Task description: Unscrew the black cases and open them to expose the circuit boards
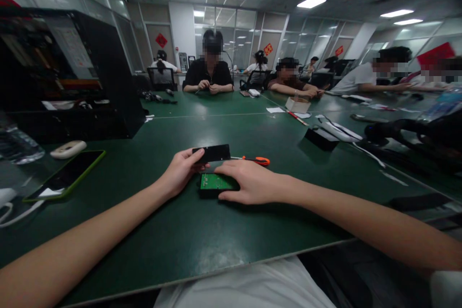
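Between thumb and fingers, my left hand (183, 167) grips a flat black cover (215, 153), tilted up above the table. Just below it lies a black box (209, 194) with its top off, showing a green circuit board (213, 182) inside. My right hand (249, 182) is closed around the right end of this box, thumb on the near side and fingers across the far side. Behind my right hand lies a screwdriver (260, 160) with an orange and black handle, its shaft pointing left toward the cover.
On the left are a phone (70, 173) in a green case, a white oval object (68, 149), a clear bottle (19, 144) and a large open black cabinet (108, 72). A black box (321, 138) and cables lie on the right. Other people sit across the green table (173, 240).
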`<state>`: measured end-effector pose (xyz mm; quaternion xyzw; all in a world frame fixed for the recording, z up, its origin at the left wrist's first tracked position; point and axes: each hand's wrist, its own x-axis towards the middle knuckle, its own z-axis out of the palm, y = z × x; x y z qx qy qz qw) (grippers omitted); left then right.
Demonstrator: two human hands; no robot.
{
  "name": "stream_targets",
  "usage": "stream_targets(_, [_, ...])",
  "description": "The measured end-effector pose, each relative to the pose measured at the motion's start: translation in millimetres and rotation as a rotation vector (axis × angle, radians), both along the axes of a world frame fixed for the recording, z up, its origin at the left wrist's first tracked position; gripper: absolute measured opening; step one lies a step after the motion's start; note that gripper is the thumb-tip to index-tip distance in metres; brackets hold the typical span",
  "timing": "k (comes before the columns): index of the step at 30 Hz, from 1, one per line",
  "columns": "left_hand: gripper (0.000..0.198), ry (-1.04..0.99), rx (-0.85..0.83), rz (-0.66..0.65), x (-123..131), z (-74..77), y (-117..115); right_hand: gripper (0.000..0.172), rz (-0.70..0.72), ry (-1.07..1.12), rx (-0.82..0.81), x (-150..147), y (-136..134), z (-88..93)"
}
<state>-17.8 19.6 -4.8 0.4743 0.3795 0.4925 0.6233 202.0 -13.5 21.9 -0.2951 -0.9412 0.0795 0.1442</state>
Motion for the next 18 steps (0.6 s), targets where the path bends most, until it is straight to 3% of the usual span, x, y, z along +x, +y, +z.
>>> stream_targets(4, [0.036, 0.086, 0.071, -0.006, -0.2, -3.3, -1.1, 0.041, -0.023, -0.025, -0.028, 3.5, -11.9, 10.5])
stream_targets(8, [0.034, 0.188, 0.173, -0.051, -1.1, -2.3, -3.3, 0.04, -0.119, 0.005, 0.014, 38.5, -26.7, 23.5])
stream_targets(13, [0.032, 0.372, 0.249, -0.107, 1.4, 5.6, -14.9, 0.045, -0.509, 0.021, 0.161, 138.2, -31.0, 23.7])
stream_targets(15, [0.03, 0.341, 0.236, -0.143, 4.7, 7.3, -19.9, 0.05, -0.721, -0.009, 0.179, 187.8, -28.6, 19.3])
stream_targets(18, [0.03, 0.253, 0.169, -0.165, 9.7, 6.3, -24.1, 0.041, -0.959, -0.037, 0.128, 254.5, -26.6, 12.6])
